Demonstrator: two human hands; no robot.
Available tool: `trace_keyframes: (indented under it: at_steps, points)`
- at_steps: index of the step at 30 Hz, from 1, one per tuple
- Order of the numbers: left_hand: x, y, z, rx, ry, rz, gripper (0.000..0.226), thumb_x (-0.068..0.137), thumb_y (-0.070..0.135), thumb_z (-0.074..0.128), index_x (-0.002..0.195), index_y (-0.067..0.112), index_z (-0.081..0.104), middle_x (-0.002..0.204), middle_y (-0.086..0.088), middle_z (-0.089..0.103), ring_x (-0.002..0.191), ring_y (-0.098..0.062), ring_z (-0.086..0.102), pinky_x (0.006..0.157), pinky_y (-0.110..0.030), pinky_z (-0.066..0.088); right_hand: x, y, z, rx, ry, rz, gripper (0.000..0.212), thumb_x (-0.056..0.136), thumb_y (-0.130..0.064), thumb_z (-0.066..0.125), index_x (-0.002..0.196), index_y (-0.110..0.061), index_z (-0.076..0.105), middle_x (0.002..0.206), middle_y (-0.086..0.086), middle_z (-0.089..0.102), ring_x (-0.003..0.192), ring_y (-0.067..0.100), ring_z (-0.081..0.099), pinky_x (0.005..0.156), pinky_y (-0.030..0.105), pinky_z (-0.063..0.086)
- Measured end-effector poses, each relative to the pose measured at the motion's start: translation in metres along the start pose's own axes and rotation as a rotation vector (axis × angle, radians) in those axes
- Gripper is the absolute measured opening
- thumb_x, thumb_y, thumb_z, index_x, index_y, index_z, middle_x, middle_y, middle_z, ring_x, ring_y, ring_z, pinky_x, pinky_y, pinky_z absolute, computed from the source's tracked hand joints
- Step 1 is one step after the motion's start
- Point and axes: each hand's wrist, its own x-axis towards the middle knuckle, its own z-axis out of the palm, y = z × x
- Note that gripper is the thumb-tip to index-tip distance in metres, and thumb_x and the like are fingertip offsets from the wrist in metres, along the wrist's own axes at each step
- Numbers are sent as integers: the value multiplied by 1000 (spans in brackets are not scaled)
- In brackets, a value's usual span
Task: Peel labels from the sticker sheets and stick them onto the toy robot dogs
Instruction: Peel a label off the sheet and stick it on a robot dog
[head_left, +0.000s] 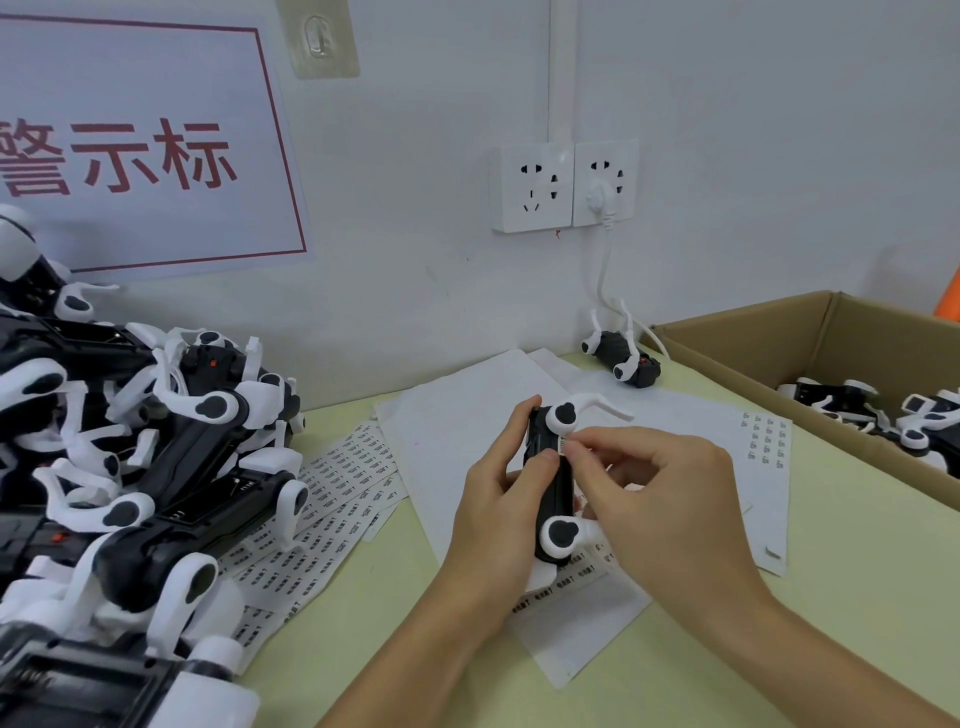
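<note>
Left hand (511, 499) has its grip wrapped round the toy robot dog (553, 483), long axis pointing away; right hand (660, 499) pinches a label (562, 446) against its far end, just beside the left thumb.

Head camera looks forward and down, close over the table (779, 649)

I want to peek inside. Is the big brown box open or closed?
Open. The cardboard box has its flap up, and toy robot dogs show inside.
</note>
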Motion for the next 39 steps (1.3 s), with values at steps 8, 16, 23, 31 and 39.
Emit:
trace_keyframes:
  at_steps: [8,16,23,31,39]
  points:
    - [-3,1,5,21,-19,10,47,88,35,50,125,62,55,99,-5,76,83,-16,69,80,-24,54,1,-8,-1,123,14,234,18,83,-19,76,67,-26,75,61,-7,71,54,10,68,55,19,49]
    - [-4,3,5,8,-29,48,47,89,29,50,128,55,53,83,-1,74,72,-10,66,67,-15,50,5,-5,-1,30,-79,248,21,91,-21,65,70,-24,67,54,-6,63,51,14,63,49,15,45]
    - [-3,2,2,-36,-36,-1,44,92,26,53,129,50,58,97,7,78,86,-7,73,70,-14,53,4,-1,2,46,-119,208,22,93,-22,60,70,-22,62,52,-5,50,50,10,47,52,19,39]
    - [0,1,0,-55,-21,-43,49,86,31,53,133,45,57,112,13,75,101,-9,72,79,-17,53,0,-1,4,66,-100,131,20,87,-21,64,68,-22,62,51,-7,41,52,12,43,52,25,41]
    - [3,-1,-4,-109,13,-62,47,84,33,54,129,47,61,106,-4,72,74,-23,65,73,-31,53,5,0,-4,20,34,58,21,86,-14,74,68,-25,68,50,-3,51,42,9,46,45,17,40]
